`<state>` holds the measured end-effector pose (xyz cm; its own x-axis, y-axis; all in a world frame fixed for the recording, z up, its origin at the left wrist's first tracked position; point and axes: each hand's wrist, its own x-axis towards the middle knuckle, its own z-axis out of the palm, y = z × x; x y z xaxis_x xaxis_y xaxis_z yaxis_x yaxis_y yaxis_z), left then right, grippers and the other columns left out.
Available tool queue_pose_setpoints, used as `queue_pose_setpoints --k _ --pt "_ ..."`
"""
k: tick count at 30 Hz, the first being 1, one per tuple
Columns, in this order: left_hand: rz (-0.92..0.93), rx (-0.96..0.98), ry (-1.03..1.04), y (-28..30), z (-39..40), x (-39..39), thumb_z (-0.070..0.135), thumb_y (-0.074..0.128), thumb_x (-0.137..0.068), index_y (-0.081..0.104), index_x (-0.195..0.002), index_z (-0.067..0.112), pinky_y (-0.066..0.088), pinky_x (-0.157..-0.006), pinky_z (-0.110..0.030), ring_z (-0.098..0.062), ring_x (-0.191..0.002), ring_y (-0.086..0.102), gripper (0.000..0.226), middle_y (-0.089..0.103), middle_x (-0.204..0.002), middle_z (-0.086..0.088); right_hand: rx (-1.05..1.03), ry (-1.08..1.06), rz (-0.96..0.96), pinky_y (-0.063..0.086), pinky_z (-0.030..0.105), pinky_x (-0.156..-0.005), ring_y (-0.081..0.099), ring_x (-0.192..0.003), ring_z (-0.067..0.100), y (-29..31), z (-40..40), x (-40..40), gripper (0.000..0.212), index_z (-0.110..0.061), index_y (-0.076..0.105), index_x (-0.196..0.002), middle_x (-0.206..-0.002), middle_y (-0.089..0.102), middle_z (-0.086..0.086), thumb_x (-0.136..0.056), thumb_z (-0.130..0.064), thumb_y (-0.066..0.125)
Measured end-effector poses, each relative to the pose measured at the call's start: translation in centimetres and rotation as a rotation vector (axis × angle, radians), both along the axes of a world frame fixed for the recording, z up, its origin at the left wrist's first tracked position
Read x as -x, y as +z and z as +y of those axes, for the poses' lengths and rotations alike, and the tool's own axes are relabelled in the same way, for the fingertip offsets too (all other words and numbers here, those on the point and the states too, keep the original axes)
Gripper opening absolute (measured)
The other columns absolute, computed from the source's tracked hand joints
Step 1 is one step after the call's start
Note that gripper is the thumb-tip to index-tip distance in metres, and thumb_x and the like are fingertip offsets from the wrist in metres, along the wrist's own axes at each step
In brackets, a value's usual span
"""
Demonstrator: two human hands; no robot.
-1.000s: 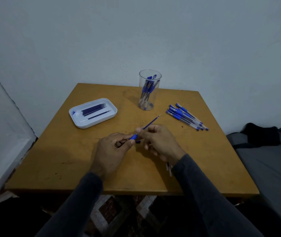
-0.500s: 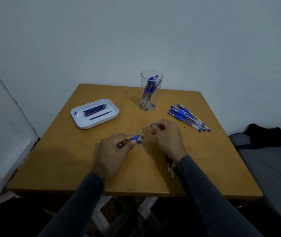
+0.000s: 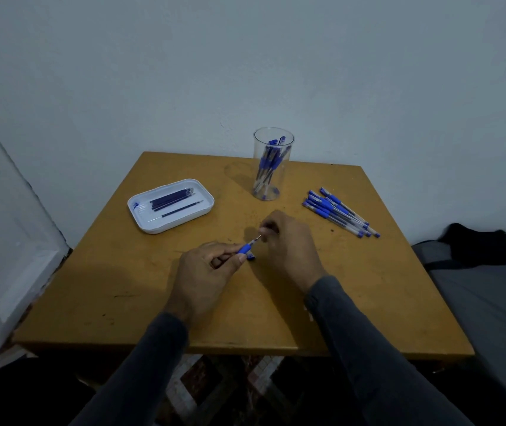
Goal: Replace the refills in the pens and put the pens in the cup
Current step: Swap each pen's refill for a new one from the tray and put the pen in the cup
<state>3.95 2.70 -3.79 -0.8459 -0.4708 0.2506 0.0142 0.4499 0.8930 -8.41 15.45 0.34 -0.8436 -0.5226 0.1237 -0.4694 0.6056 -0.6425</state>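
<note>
Pen (image 3: 245, 249) — pinched by left hand (image 3: 205, 272) | right hand (image 3: 288, 241) fingertips at tip

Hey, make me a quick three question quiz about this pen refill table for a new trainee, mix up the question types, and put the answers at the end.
1. True or false: the clear cup already holds some pens.
2. Multiple choice: where do the loose refills lie? A) in the white tray B) inside the cup C) under the pile of pens
3. Fill in: the left hand grips the pen barrel by its ____ grip, while the right hand pinches at the tip.

Key: 1 true; 2 A; 3 blue.
</note>
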Motion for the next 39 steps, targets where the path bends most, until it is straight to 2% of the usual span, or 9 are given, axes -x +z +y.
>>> queue_pose_setpoints --k 3,7,21,26,28,31,33,37,39 --pt "0.013 -0.006 -0.006 0.0 0.0 0.0 0.024 0.073 -0.09 0.074 -0.109 0.036 0.058 -0.079 -0.042 -0.012 -0.085 0.066 0.022 0.072 -0.09 0.016 0.354 0.001 -0.291 0.046 0.02 -0.05 0.06 -0.061 0.012 0.9 1.1 -0.8 0.008 -0.014 0.065 -0.101 -0.089 0.072 0.006 -0.103 -0.014 0.057" --pt "-0.001 0.014 -0.006 0.0 -0.1 0.0 0.025 0.072 -0.091 0.074 -0.11 0.035 0.058 -0.08 -0.041 -0.01 -0.086 0.066 0.022 0.072 -0.092 0.015 0.452 0.081 -0.482 0.037 0.018 -0.038 0.052 -0.049 0.013 1.6 2.1 -1.2 0.009 -0.005 0.066 -0.105 -0.092 0.074 0.014 -0.103 -0.007 0.058" --pt "0.01 0.035 -0.031 -0.4 -0.2 0.1 0.023 0.075 -0.089 0.076 -0.113 0.03 0.056 -0.078 -0.044 -0.014 -0.083 0.063 0.025 0.071 -0.087 0.012 0.187 0.281 -0.367 0.038 0.017 -0.042 0.05 -0.05 0.007 2.1 2.9 0.3 0.011 -0.014 0.072 -0.097 -0.089 0.072 0.015 -0.101 -0.011 0.063" --pt "0.027 0.031 -0.038 -0.4 -0.3 0.0 0.022 0.075 -0.089 0.077 -0.112 0.027 0.057 -0.08 -0.041 -0.012 -0.086 0.065 0.024 0.072 -0.09 0.013 0.026 0.248 -0.238 0.043 0.018 -0.056 0.055 -0.05 0.0 2.1 2.2 0.2 0.043 -0.015 0.071 -0.076 -0.067 0.069 0.0 -0.1 -0.048 0.057" --pt "0.031 0.022 -0.042 -0.4 -0.3 0.0 0.022 0.075 -0.088 0.077 -0.112 0.028 0.057 -0.08 -0.041 -0.012 -0.086 0.065 0.024 0.072 -0.09 0.014 0.017 0.228 -0.214 0.042 0.018 -0.056 0.055 -0.051 -0.001 2.2 2.2 0.2 0.05 -0.012 0.073 -0.082 -0.07 0.07 -0.001 -0.099 -0.054 0.053" --pt "0.041 0.007 -0.041 -0.5 -0.3 0.0 0.023 0.075 -0.088 0.077 -0.111 0.03 0.056 -0.079 -0.044 -0.014 -0.085 0.064 0.024 0.072 -0.089 0.013 0.168 0.314 -0.375 0.04 0.018 -0.046 0.051 -0.05 0.002 2.5 2.9 0.3 0.017 -0.012 0.072 -0.106 -0.086 0.069 0.006 -0.099 -0.027 0.066" --pt "0.049 0.005 -0.04 -0.6 -0.3 0.1 0.022 0.076 -0.088 0.077 -0.111 0.03 0.056 -0.078 -0.046 -0.016 -0.083 0.064 0.024 0.072 -0.087 0.012 0.201 0.339 -0.417 0.039 0.018 -0.044 0.049 -0.049 0.005 2.5 3.2 0.3 0.009 -0.009 0.072 -0.103 -0.083 0.066 0.007 -0.099 -0.015 0.066" --pt "0.053 -0.002 -0.04 -0.6 -0.3 0.1 0.021 0.076 -0.088 0.077 -0.109 0.031 0.056 -0.079 -0.043 -0.014 -0.083 0.065 0.024 0.071 -0.087 0.015 0.055 0.215 -0.227 0.04 0.014 -0.051 0.052 -0.047 -0.001 1.9 2.2 0.3 0.045 -0.006 0.073 -0.081 -0.065 0.068 0.0 -0.099 -0.045 0.06" --pt "0.052 -0.002 -0.042 -0.5 -0.3 0.1 0.022 0.076 -0.088 0.076 -0.109 0.032 0.057 -0.079 -0.041 -0.013 -0.085 0.065 0.023 0.072 -0.089 0.015 0.074 0.22 -0.227 0.039 0.014 -0.05 0.051 -0.048 -0.001 2.1 2.3 0.5 0.038 -0.01 0.075 -0.087 -0.069 0.068 -0.001 -0.097 -0.045 0.064"
